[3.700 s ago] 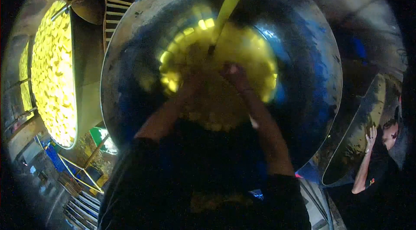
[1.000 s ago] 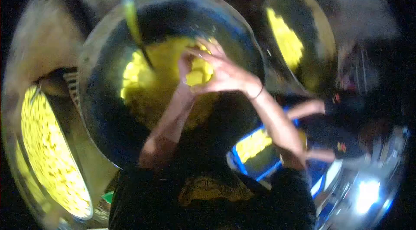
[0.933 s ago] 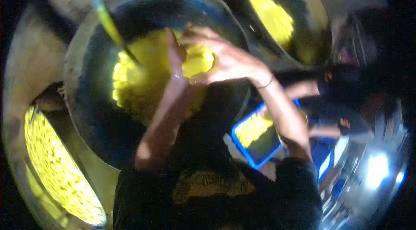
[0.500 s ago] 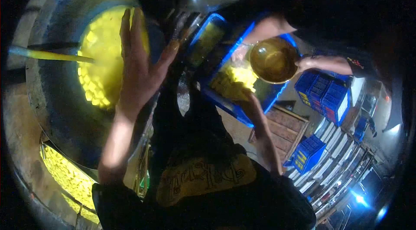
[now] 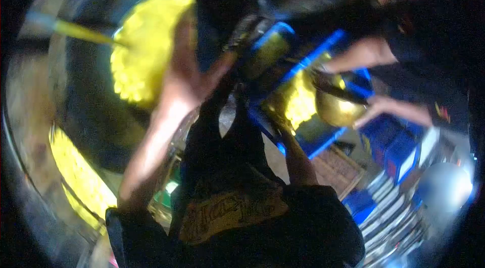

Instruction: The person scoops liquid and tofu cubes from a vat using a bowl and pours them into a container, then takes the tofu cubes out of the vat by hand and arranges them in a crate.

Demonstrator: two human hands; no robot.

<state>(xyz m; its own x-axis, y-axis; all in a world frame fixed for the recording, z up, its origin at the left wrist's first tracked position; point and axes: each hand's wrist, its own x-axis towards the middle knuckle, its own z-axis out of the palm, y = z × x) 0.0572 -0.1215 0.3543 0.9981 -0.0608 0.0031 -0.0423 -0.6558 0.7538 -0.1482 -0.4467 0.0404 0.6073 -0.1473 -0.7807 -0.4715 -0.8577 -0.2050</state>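
My left hand (image 5: 187, 78) is held out with fingers spread, in front of a large dark pan (image 5: 88, 81) holding yellow chunks (image 5: 146, 45). No object shows in that hand. My right hand (image 5: 280, 116) reaches into a blue crate (image 5: 323, 141), beside a heap of bright yellow pieces (image 5: 301, 99). Shadow and blur hide its fingers. Another person's hands hold a brass-coloured bowl (image 5: 338, 109) over the crate, tilted toward the heap.
A yellow-stained pole (image 5: 88, 33) slants into the pan from the left. More yellow pieces (image 5: 81, 177) lie below the pan. A smaller blue-rimmed container (image 5: 273, 48) stands beside the crate. Blue baskets (image 5: 389, 141) and a wooden board (image 5: 341, 169) are at right.
The other person's bowl has tipped over toward the heap. The whole view has shifted and blurred. My left hand stays spread by the pan, and my right hand stays in the crate.
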